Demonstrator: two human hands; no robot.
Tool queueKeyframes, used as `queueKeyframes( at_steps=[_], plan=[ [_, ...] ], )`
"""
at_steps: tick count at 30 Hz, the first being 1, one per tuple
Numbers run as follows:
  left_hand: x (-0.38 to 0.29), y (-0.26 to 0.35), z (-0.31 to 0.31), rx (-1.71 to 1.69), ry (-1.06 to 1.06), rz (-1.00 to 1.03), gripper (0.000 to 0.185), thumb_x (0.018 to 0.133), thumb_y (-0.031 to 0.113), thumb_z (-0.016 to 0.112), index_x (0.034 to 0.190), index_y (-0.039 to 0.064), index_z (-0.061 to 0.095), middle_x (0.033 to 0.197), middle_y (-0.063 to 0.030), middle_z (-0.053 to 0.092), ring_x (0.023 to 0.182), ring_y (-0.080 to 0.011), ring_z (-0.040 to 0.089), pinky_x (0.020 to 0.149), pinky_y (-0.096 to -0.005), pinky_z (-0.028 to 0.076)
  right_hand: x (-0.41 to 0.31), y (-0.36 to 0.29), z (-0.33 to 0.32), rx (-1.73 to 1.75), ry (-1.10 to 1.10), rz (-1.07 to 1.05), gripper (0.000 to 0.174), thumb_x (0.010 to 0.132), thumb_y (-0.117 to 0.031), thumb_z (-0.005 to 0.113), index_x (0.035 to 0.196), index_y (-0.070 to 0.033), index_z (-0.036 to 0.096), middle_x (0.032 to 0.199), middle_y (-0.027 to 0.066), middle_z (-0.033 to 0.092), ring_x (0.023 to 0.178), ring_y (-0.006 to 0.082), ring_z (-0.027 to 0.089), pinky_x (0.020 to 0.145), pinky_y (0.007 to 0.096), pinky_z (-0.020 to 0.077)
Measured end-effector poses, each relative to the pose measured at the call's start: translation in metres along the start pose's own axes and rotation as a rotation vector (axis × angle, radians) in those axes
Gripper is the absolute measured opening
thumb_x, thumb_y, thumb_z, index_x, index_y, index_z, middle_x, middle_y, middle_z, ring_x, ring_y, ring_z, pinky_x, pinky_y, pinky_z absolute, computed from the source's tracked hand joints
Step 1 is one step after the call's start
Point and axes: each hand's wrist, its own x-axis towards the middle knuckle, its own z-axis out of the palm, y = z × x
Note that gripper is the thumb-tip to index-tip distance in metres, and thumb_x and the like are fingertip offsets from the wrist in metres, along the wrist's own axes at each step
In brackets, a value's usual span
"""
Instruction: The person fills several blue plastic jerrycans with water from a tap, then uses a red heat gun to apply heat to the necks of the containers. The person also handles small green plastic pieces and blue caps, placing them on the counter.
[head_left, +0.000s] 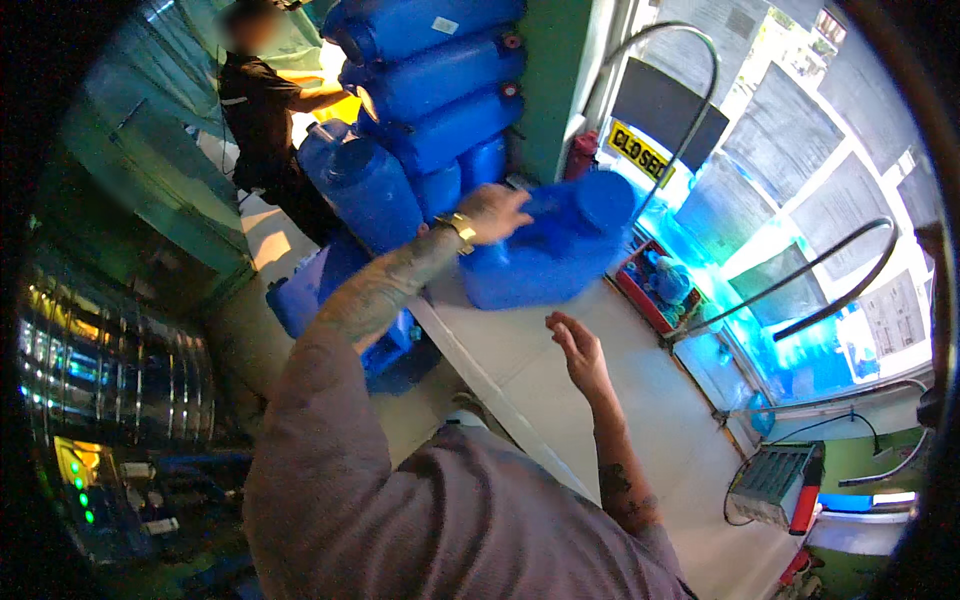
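Observation:
A large blue plastic jerrycan with a round screw cap is in front of me, over the pale tiled floor. My left hand, with a gold watch at the wrist, is over the jerrycan's left upper side. Its fingers are spread; contact with the plastic is hard to judge. Below the jerrycan's near edge, my right hand hangs in the air with bent fingers and nothing in it.
Blue plastic drums are stacked at the back, with another drum before them. A person in dark clothes reaches toward the stack. Curved metal rails and a red crate line the window side. A raised floor edge crosses before me.

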Motion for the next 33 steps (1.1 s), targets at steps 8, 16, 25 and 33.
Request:
queueKeyframes(
  at_steps=[8,16,25,33],
  plan=[
    [-0.026,-0.116,-0.089,-0.053,0.473,0.176,0.037,0.088,0.01,0.064,0.124,0.005,0.061,0.126,-0.0181,0.06,0.12,-0.0361,0.055,0.103,-0.0465,0.042,0.065,-0.048,0.057,0.744,0.404,0.167,0.067,0.1,-0.046,0.053,0.144,0.003,0.039,0.147,0.0211,0.045,0.138,0.0325,0.044,0.112,0.0501,0.0353],
    [-0.094,-0.428,-0.128,0.375,0.09,0.125,0.057,0.076,-0.002,0.054,0.132,0.008,0.054,0.131,-0.0173,0.055,0.132,-0.0396,0.045,0.112,-0.0466,0.035,0.115,-0.059,0.05,1.075,0.577,-0.025,0.054,0.103,-0.049,0.043,0.137,-0.007,0.048,0.139,0.0156,0.052,0.135,0.0281,0.045,0.116,0.0479,0.0281],
    [-0.112,-0.414,-0.131,0.384,0.15,0.075,0.055,0.069,-0.008,0.053,0.121,0.009,0.06,0.124,-0.0157,0.059,0.127,-0.039,0.049,0.11,-0.0462,0.035,0.07,-0.047,0.002,1.078,0.848,-0.075,0.053,0.103,-0.043,0.049,0.134,0.0,0.046,0.128,0.0201,0.058,0.116,0.0315,0.058,0.103,0.0454,0.0441],
    [-0.142,-0.332,-0.176,0.378,0.144,0.106,0.056,0.067,-0.011,0.051,0.119,0.009,0.061,0.124,-0.0151,0.06,0.127,-0.0378,0.049,0.11,-0.0451,0.036,-0.099,-0.045,-0.082,0.762,0.692,0.17,0.038,0.098,-0.035,0.059,0.115,-0.001,0.055,0.104,0.0141,0.067,0.095,0.0261,0.068,0.088,0.0392,0.0553]
  ],
)
